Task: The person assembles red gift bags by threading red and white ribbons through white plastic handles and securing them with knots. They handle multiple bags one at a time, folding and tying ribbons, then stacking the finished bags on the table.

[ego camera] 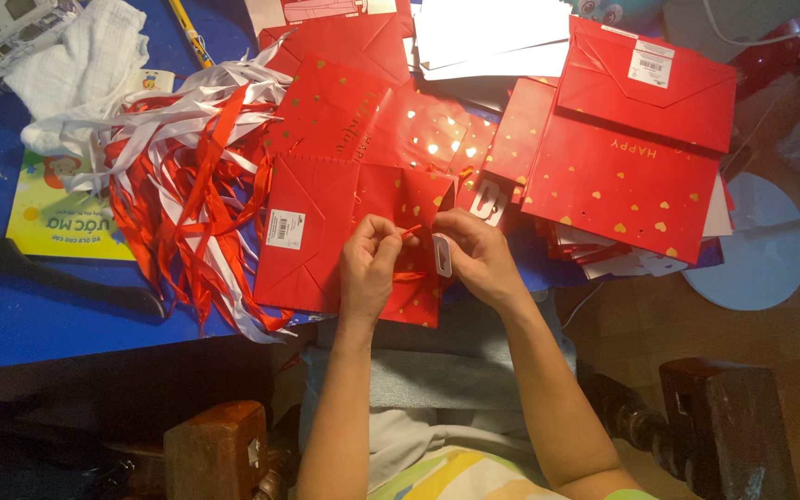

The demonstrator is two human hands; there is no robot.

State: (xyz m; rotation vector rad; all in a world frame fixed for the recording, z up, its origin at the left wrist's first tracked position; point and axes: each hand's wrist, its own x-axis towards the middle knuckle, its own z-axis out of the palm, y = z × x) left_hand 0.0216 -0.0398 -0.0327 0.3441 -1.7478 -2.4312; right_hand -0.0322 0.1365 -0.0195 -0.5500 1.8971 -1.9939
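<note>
A blue table point(39, 319) holds red bags point(627, 157) and a ribbon pile point(192, 176). The left hand point(369, 268) pinches a red ribbon point(410, 230) at a flat bag point(312, 245); the right hand point(479, 255) pinches a white tag point(443, 255). Wood floor point(789, 324) lies to the right.

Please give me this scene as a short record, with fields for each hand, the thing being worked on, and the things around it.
left hand: left hand pinches the end of a thin red ribbon
right hand: right hand holds a small white tag against the bag
worked item: flat red paper bag with gold hearts, lying on the blue table
left of it: heap of red and white ribbons, black hanger, white cloth
right of it: stack of red bags
</note>
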